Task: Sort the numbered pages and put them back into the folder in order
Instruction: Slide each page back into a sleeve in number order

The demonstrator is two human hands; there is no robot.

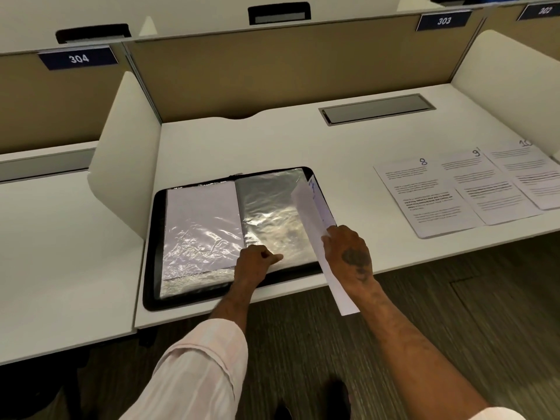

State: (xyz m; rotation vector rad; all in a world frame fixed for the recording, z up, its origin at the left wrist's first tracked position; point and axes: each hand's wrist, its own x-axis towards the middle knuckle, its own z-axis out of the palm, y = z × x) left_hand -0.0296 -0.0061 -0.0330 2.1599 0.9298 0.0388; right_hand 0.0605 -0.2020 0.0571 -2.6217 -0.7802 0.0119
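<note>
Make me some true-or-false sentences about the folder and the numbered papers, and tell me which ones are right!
1. The folder lies open on the desk. True.
2. The right hand holds the page marked 7. True.
3. Pages 8, 9 and 10 are inside the folder. False: page 8, page 9 and page 10 lie on the desk, right of the folder.
4. The left hand rests on page 8. False: it pinches the folder's right plastic sleeve.

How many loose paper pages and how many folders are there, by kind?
White paper pages lying loose on the white desk: 3
White paper page held by the right hand: 1
Black folder with clear plastic sleeves: 1
Total: 5
</note>
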